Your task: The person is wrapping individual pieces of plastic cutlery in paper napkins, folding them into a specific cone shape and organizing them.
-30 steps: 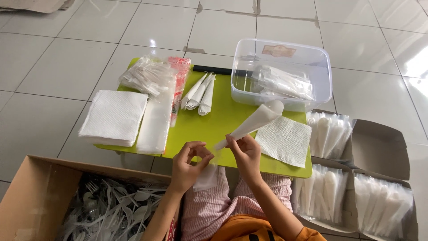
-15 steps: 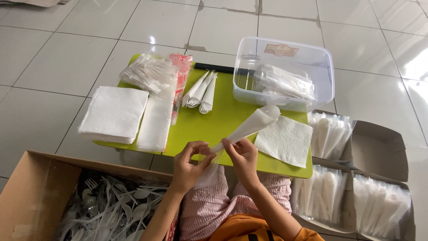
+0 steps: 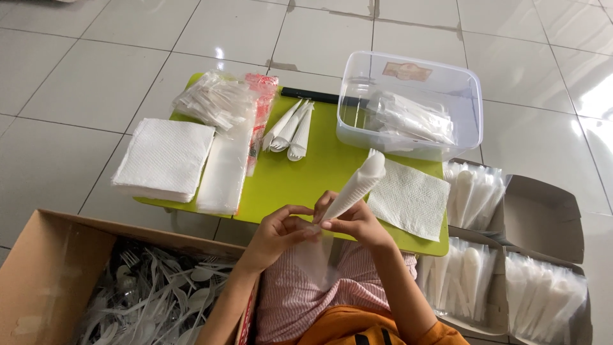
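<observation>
Both hands meet just over the near edge of the lime-green rectangular surface (image 3: 306,179): the left hand (image 3: 278,231) is curled, its thumb and forefinger pinched on the mouth of a thin clear plastic sleeve (image 3: 317,252) that hangs down over the lap, and the right hand (image 3: 357,223) is closed round the lower end of a white paper napkin rolled into a long cone (image 3: 353,186), whose wide end tilts up and away over the surface. The cone's narrow end sits at the sleeve's mouth between the fingertips. Just right of the cone a flat white paper napkin (image 3: 412,198) lies near the surface's right edge. Behind it stands a clear plastic box (image 3: 460,96) with wrapped pieces inside. Three finished white rolls (image 3: 290,128) lie in the middle, a stack of white napkins (image 3: 165,160) overhangs the left edge, and open green room stays between these. A cardboard box of clear plastic cutlery (image 3: 147,294) stands on the floor at the left.
</observation>
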